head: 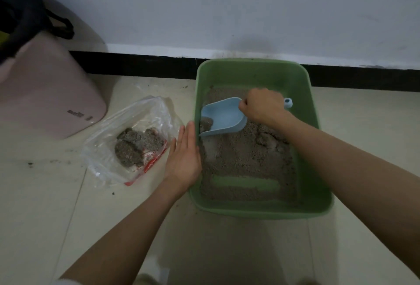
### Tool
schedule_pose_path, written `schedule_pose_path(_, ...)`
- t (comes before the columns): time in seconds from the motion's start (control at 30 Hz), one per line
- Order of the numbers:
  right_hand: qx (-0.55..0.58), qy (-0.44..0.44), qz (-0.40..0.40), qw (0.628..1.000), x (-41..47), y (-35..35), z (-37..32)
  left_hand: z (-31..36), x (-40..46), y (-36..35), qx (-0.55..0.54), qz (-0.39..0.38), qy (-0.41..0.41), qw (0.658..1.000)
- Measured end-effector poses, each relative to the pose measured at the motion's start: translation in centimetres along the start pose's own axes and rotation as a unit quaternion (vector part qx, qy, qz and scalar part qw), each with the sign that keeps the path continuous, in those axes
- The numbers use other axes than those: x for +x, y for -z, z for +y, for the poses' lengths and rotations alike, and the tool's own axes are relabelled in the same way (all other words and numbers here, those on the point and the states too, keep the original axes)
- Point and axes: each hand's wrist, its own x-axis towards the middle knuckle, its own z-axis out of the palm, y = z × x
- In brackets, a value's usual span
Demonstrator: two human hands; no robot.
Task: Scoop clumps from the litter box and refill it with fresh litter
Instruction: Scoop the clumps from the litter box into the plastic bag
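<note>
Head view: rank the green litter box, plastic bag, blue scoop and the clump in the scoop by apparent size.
1. Green litter box, clearly largest.
2. Plastic bag on the floor, crumpled, so its true extent is unsure.
3. Blue scoop, gripped by the right hand.
4. Clump at the scoop's mouth.

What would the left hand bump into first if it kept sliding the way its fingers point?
The left hand lies flat against the green litter box's left wall, fingers pointing toward the black baseboard. Only bare floor shows ahead, so probably the baseboard; depth is uncertain.
</note>
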Motion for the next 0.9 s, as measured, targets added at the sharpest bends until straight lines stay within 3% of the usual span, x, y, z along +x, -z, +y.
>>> schedule_pose_path(0.17, 0.077, -0.046, 0.001, 0.996, -0.2, -1.6, 1.6, 0.0, 0.0, 0.0, 0.001, 0.004, -0.002, 1.000)
schedule_pose_path(0.4, -0.022, 0.002, 0.031, 0.999, 0.1, -0.6, -0.7, 0.0, 0.1, 0.0, -0.006, 0.003, 0.002, 1.000)
schedule_pose_path(0.53, -0.011, 0.001, 0.013, 1.000, 0.5, -0.8, -0.2, 0.1, 0.0, 0.2, -0.005, -0.001, -0.001, 1.000)
schedule_pose_path(0.73, -0.017, 0.004, 0.049, 0.999, 0.5, -0.7, 0.0, 0.2, -0.1, 0.3, -0.003, -0.005, 0.003, 1.000)
schedule_pose_path(0.9, 0.015, 0.000, 0.011, 1.000, 0.0, -2.3, 1.3, 0.2, -0.1, 0.3, 0.000, -0.004, 0.002, 1.000)
